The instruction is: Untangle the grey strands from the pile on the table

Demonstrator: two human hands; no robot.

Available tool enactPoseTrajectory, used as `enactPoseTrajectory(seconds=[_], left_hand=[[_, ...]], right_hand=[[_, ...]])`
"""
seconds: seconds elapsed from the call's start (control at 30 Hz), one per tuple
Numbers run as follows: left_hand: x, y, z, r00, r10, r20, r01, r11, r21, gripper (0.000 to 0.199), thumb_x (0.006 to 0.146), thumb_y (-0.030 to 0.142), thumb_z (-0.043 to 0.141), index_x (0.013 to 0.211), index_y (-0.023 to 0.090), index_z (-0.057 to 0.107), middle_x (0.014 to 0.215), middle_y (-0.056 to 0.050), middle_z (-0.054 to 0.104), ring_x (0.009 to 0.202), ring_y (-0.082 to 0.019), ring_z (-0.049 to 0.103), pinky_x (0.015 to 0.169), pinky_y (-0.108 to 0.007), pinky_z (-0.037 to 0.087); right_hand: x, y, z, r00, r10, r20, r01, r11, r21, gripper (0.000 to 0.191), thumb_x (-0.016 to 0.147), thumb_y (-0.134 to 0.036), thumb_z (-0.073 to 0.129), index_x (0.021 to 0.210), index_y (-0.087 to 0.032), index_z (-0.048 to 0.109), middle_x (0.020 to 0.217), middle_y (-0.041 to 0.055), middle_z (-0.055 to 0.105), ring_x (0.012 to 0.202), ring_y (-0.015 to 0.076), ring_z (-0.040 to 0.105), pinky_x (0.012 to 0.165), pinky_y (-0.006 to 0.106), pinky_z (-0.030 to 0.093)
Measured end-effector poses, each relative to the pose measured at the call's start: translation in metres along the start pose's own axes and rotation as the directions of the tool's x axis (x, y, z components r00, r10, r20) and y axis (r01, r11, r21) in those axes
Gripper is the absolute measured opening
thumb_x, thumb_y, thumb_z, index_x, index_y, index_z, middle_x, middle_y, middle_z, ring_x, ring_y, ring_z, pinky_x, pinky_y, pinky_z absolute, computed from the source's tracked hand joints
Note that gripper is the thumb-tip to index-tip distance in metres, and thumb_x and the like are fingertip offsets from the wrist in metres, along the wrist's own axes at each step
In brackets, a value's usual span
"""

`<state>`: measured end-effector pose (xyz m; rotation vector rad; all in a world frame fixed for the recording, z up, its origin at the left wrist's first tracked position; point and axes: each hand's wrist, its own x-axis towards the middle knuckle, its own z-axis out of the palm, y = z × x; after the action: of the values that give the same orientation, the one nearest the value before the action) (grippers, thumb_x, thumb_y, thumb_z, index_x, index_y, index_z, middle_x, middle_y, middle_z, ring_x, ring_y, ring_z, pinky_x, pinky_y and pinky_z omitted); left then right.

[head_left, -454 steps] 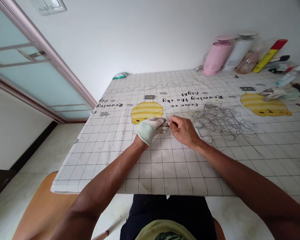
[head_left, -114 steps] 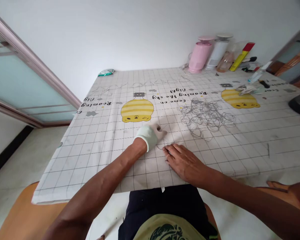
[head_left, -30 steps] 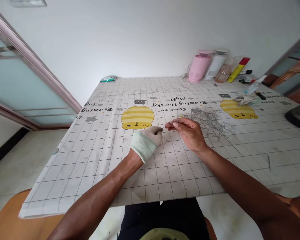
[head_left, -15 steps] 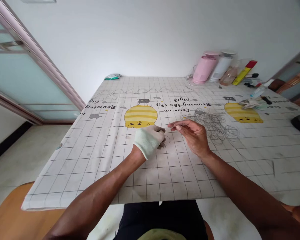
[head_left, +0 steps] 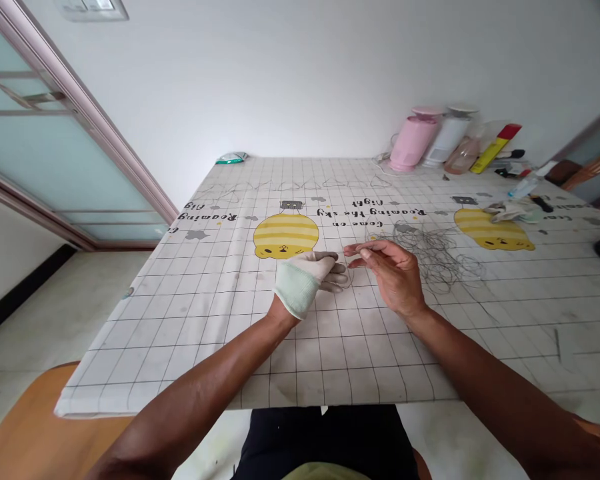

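Note:
My left hand (head_left: 316, 275), in a white glove with a pale green cuff, is over the middle of the table. Its thumb and forefinger are pinched on a thin wire, of which a faint loop shows by the fingertips; the other fingers are loosely extended. Close on its right, my bare right hand (head_left: 389, 270) has its thumb and forefinger together on the same thin wire, which is hard to make out. A tangled pile of thin grey wire (head_left: 433, 257) lies just right of my right hand.
Bent wire pieces (head_left: 310, 186) lie in a row toward the table's back. At the back right stand a pink cylinder (head_left: 414, 141), a white one (head_left: 447, 140), a bottle (head_left: 464, 153) and a yellow-red box (head_left: 495, 150). Another glove (head_left: 515, 211) lies at right; a green packet (head_left: 231, 158) sits back left.
The fingers of my left hand have spread from a more curled shape. Both hands remain close together, and the whole view has shifted slightly.

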<state>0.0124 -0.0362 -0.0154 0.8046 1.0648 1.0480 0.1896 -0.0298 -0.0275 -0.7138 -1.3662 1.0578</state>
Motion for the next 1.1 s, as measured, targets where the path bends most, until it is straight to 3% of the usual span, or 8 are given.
enactPoseTrajectory(seconds=[0.17, 0.57, 0.8, 0.93, 1.1], left_hand=[[-0.005, 0.002, 0.0, 1.0, 0.022, 0.016, -0.021, 0.996, -0.085, 0.012, 0.097, 0.016, 0.064, 0.105, 0.01, 0.07, 0.089, -0.011, 0.077, 0.071, -0.018, 0.076, 0.065, -0.032, 0.064], [-0.005, 0.001, -0.003, 0.998, 0.064, -0.012, -0.065, 0.975, -0.212, 0.008, 0.095, 0.016, 0.066, 0.095, 0.009, 0.069, 0.086, -0.011, 0.075, 0.073, -0.018, 0.075, 0.066, -0.029, 0.063], [-0.004, 0.001, 0.001, 0.993, 0.099, -0.068, -0.11, 0.979, -0.17, 0.009, 0.092, 0.017, 0.068, 0.098, 0.01, 0.068, 0.085, -0.01, 0.075, 0.073, -0.019, 0.075, 0.069, -0.032, 0.065], [0.001, -0.003, -0.001, 0.989, 0.115, -0.088, -0.13, 0.974, -0.186, 0.015, 0.089, 0.019, 0.073, 0.1, 0.01, 0.067, 0.089, -0.01, 0.076, 0.074, -0.019, 0.076, 0.072, -0.033, 0.065], [0.001, -0.003, -0.003, 0.993, 0.072, -0.092, -0.082, 0.99, -0.113, 0.016, 0.089, 0.02, 0.072, 0.102, 0.012, 0.066, 0.088, -0.008, 0.075, 0.074, -0.016, 0.075, 0.072, -0.03, 0.063]], right_hand=[[-0.001, 0.001, 0.0, 0.993, 0.114, -0.005, -0.112, 0.985, 0.134, 0.007, 0.096, -0.031, 0.077, 0.098, -0.025, 0.079, 0.109, 0.0068, 0.081, 0.106, 0.0268, 0.077, 0.087, 0.044, 0.065], [-0.003, 0.006, 0.006, 0.984, 0.177, -0.003, -0.172, 0.964, 0.204, 0.013, 0.094, -0.038, 0.079, 0.097, -0.025, 0.077, 0.111, 0.0073, 0.08, 0.116, 0.0282, 0.073, 0.099, 0.05, 0.061], [0.0, 0.001, 0.001, 0.963, 0.264, 0.051, -0.268, 0.956, 0.115, 0.027, 0.095, -0.049, 0.076, 0.103, -0.023, 0.074, 0.119, 0.0108, 0.076, 0.106, 0.0274, 0.074, 0.078, 0.041, 0.065], [-0.001, 0.009, -0.002, 0.94, 0.328, 0.093, -0.331, 0.944, 0.013, 0.032, 0.092, -0.051, 0.079, 0.097, -0.02, 0.074, 0.091, 0.0086, 0.077, 0.079, 0.0215, 0.073, 0.062, 0.033, 0.061], [-0.001, 0.014, -0.002, 0.965, 0.259, 0.028, -0.257, 0.964, -0.065, 0.029, 0.092, -0.048, 0.078, 0.09, -0.019, 0.072, 0.074, 0.0039, 0.073, 0.06, 0.016, 0.066, 0.053, 0.03, 0.056]])
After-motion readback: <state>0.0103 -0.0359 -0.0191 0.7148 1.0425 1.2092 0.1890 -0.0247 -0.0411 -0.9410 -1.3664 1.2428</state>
